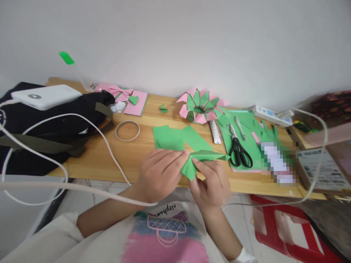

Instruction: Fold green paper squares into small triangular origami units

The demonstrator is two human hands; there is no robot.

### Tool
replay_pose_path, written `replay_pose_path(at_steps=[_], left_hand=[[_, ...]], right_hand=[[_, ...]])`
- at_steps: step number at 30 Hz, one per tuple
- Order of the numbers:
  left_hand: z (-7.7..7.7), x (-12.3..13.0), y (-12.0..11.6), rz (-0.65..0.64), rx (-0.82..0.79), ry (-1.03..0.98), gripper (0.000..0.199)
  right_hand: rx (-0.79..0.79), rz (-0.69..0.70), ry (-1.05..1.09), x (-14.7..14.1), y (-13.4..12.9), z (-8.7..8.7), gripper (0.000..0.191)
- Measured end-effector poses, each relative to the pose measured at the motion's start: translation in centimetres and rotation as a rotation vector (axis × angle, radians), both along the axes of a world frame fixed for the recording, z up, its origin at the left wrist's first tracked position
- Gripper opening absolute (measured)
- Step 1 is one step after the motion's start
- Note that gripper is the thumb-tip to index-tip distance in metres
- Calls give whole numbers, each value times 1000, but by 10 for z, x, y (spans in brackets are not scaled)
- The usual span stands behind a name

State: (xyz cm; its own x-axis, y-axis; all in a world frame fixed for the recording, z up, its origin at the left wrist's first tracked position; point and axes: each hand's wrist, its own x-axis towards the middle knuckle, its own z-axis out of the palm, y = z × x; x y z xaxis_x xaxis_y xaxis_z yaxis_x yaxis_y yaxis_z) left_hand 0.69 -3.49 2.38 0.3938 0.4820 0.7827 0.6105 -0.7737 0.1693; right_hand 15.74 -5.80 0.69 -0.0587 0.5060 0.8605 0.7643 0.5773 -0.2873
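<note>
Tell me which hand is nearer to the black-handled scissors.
Right. The right hand is just left of the scissors; the left hand is farther left.

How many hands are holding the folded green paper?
2. The left hand holds the folded green paper at its left end, and the right hand pinches it from the right, nearer the scissors. No other hands show.

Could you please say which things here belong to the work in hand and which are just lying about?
Likely in the work:
- folded green paper, in left hand and right hand
- green sheets
- pink-and-green paper ring
- scissors

Seemingly lying about:
- white device
- black bag
- power strip
</note>
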Motion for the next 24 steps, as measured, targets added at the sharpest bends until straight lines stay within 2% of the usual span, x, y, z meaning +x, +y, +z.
replay_pose_path(at_steps=[3, 5, 9, 12, 16, 21, 24], left_hand=[[1, 1, -5, -48, -188, -116, 28], [3, 1, -7, -118, -447, -266, 29], [5, -3, -5, -331, -1089, -623, 36], [5, -5, -1, -418, -1394, -920, 28], [3, -2, 2, -359, -1525, -1113, 22], [-6, 3, 5, -323, -1479, -1089, 28], [-8, 5, 8, -250, -1456, -1091, 31]], right_hand=[[-38, -3, 17, 0, 0, -1, 29], [-60, -4, 30, 0, 1, -3, 29], [-85, 3, 46, 0, 5, -7, 25], [-103, 0, 55, -1, 7, -12, 23], [-144, 4, 56, -2, 8, -15, 25], [-245, 58, 42, -2, 9, -12, 23], [-347, 105, 58, -2, 9, -6, 22]])
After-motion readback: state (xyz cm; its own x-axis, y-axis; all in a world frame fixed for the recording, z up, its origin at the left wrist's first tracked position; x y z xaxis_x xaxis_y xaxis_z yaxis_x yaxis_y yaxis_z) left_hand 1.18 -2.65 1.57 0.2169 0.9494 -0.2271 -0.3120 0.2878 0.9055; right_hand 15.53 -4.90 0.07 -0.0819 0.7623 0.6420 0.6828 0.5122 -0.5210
